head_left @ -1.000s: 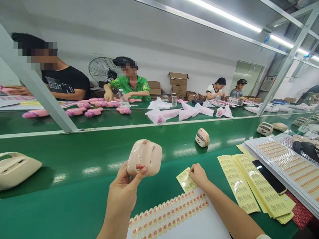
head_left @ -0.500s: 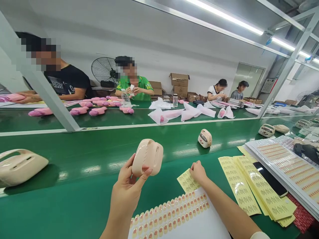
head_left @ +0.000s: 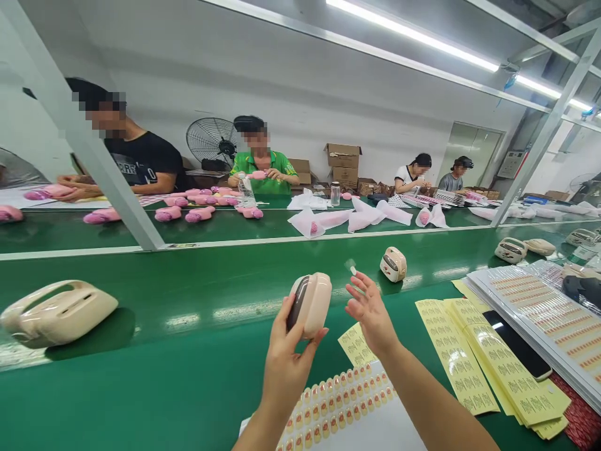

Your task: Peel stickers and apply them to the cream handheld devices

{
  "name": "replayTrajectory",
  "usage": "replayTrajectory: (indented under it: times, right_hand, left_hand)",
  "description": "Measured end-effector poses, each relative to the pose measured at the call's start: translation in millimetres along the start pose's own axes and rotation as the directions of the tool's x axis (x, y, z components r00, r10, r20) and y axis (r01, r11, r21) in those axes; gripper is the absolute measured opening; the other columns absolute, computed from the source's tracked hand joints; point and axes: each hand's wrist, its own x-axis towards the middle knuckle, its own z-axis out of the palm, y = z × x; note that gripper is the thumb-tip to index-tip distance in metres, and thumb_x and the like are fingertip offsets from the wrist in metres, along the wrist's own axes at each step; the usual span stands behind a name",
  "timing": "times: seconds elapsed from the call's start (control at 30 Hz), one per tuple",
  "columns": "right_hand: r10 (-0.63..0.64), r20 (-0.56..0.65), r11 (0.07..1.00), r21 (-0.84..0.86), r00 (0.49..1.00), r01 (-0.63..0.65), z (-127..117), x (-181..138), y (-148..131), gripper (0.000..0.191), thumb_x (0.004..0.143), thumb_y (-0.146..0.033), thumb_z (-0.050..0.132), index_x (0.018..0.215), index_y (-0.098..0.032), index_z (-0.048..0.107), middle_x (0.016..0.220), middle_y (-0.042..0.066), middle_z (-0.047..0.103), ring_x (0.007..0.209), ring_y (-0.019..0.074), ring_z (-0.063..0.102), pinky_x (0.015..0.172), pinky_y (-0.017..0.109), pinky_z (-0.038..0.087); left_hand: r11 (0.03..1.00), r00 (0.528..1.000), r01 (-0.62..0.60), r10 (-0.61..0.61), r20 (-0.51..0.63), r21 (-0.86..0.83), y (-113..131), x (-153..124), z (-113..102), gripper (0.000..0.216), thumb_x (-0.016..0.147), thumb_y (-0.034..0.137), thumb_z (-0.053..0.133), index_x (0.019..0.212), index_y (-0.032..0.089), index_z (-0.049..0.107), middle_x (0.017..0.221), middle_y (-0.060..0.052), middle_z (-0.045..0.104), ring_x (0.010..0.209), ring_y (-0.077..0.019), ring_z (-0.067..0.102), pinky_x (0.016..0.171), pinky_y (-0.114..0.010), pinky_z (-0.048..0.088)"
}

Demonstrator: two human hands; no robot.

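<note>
While resting on the green belt [head_left: 141,388] at far left, cream plastic shell [head_left: 56,311], glossy, rounded, slotted, long axis lying roughly level. Centre: left hand [head_left: 286,363] grasping beige shell [head_left: 310,303] above the belt, held upright, long axis near vertical, dark window panel turned left. Just right: right hand [head_left: 370,310], fingers spread, pinching small clear sticker [head_left: 351,268] at the fingertips, near the shell but apart. Below: white sheet of oval red-and-yellow labels [head_left: 342,404]. Farther right: yellow label sheets [head_left: 474,369], print too small to read; black phone [head_left: 516,344].
</note>
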Motion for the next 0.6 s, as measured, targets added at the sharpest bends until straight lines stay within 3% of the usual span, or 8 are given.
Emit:
replayTrajectory:
  times: [0.2, 0.27, 0.3, 0.37, 0.4, 0.47, 0.53, 0.6]
  right_hand:
    - [-0.057, -0.183, 0.959, 0.265, 0.982, 0.105, 34, -12, 8, 0.081, 0.058, -0.016, 0.060, 0.131, -0.028, 0.027, 0.140, 0.008, 0.032, 0.128, 0.0233, 0.036, 0.104, 0.039, 0.033]
    - [-0.026, -0.228, 0.937, 0.332, 0.973, 0.103, 30, -12, 7, 0.081, 0.054, -0.013, 0.057, 0.128, -0.029, 0.030, 0.135, 0.007, 0.038, 0.126, 0.0236, 0.039, 0.101, 0.039, 0.037]
    - [-0.014, -0.226, 0.927, 0.361, 0.974, 0.097, 26, -12, 4, 0.081, 0.052, -0.011, 0.057, 0.127, -0.030, 0.032, 0.131, 0.007, 0.041, 0.124, 0.0238, 0.041, 0.098, 0.038, 0.041]
    - [0.018, -0.173, 0.910, 0.410, 0.985, 0.056, 19, -12, -5, 0.079, 0.050, -0.009, 0.056, 0.123, -0.032, 0.036, 0.124, 0.005, 0.048, 0.118, 0.0244, 0.046, 0.085, 0.035, 0.049]
    - [0.038, -0.128, 0.902, 0.431, 0.991, 0.021, 17, -13, -10, 0.078, 0.049, -0.008, 0.056, 0.121, -0.033, 0.038, 0.121, 0.005, 0.050, 0.115, 0.0246, 0.048, 0.076, 0.033, 0.052]
    - [0.082, -0.034, 0.889, 0.455, 0.996, -0.058, 15, -15, -17, 0.076, 0.048, -0.007, 0.056, 0.118, -0.034, 0.042, 0.119, 0.004, 0.052, 0.110, 0.0242, 0.051, 0.064, 0.028, 0.052]
    - [0.098, 0.011, 0.887, 0.452, 0.995, -0.093, 15, -15, -19, 0.074, 0.048, -0.006, 0.058, 0.116, -0.033, 0.046, 0.121, 0.003, 0.051, 0.109, 0.0233, 0.052, 0.065, 0.027, 0.052]
    - [0.073, -0.006, 0.901, 0.429, 0.997, -0.063, 15, -13, -17, 0.070, 0.050, -0.008, 0.063, 0.114, -0.033, 0.048, 0.125, 0.003, 0.049, 0.115, 0.0237, 0.048, 0.074, 0.030, 0.051]
  left_hand:
    - [0.787, 0.826, -0.555, 0.559, 0.067, 0.269, -13, -10, 17, 0.047, 0.077, 0.005, 0.056, 0.114, 0.033, 0.058, 0.147, -0.005, 0.033, 0.128, -0.0292, 0.038, 0.105, -0.052, 0.025]
    - [0.765, 0.778, -0.624, 0.628, 0.027, 0.160, -13, -8, 15, 0.052, 0.073, 0.012, 0.066, 0.119, 0.035, 0.055, 0.141, -0.005, 0.043, 0.125, -0.0275, 0.043, 0.105, -0.046, 0.029]
    - [0.807, 0.806, -0.590, 0.591, -0.040, 0.036, -12, -6, 12, 0.057, 0.069, 0.020, 0.072, 0.121, 0.035, 0.053, 0.139, -0.005, 0.046, 0.125, -0.0273, 0.043, 0.105, -0.044, 0.029]
    - [0.880, 0.955, -0.287, 0.233, -0.182, -0.380, -10, -2, 5, 0.064, 0.063, 0.041, 0.075, 0.122, 0.037, 0.051, 0.137, -0.001, 0.049, 0.129, -0.0264, 0.037, 0.105, -0.041, 0.030]
    - [0.784, 0.990, -0.031, -0.061, -0.127, -0.619, -9, -1, 2, 0.061, 0.063, 0.050, 0.072, 0.120, 0.037, 0.053, 0.133, 0.001, 0.052, 0.130, -0.0262, 0.035, 0.105, -0.041, 0.031]
    - [0.373, 0.861, 0.402, -0.464, 0.207, -0.836, -9, 0, -2, 0.049, 0.070, 0.060, 0.059, 0.109, 0.031, 0.061, 0.118, -0.002, 0.064, 0.127, -0.0275, 0.041, 0.101, -0.044, 0.035]
    - [0.068, 0.720, 0.593, -0.490, 0.491, -0.802, -10, -3, -3, 0.049, 0.074, 0.064, 0.050, 0.099, 0.025, 0.067, 0.101, -0.005, 0.071, 0.114, -0.0304, 0.054, 0.095, -0.049, 0.041]
    - [-0.089, 0.705, 0.614, -0.386, 0.595, -0.785, -11, -7, -1, 0.048, 0.074, 0.062, 0.052, 0.098, 0.023, 0.068, 0.099, -0.008, 0.072, 0.102, -0.0318, 0.062, 0.090, -0.051, 0.044]
